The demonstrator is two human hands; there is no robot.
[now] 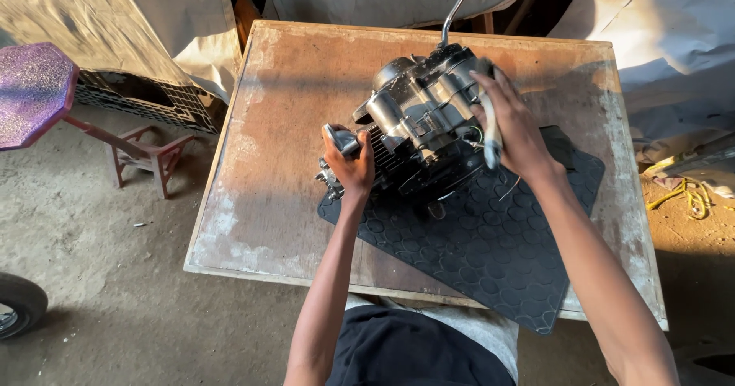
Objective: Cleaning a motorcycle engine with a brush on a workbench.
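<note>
A grey metal motorcycle engine stands on a black rubber mat on a worn wooden table. My left hand grips a small metal part at the engine's lower left corner, by the finned cylinder. My right hand rests on the engine's right side, fingers wrapped over the casing, with a blurred grey tool or handle under the palm. A bent chrome lever rises from the engine's far end.
A purple octagonal stool top and a small red wooden stool stand on the dirt floor at left. A tyre shows at the left edge. Cloth covers lie behind the table. Yellow cord lies at right.
</note>
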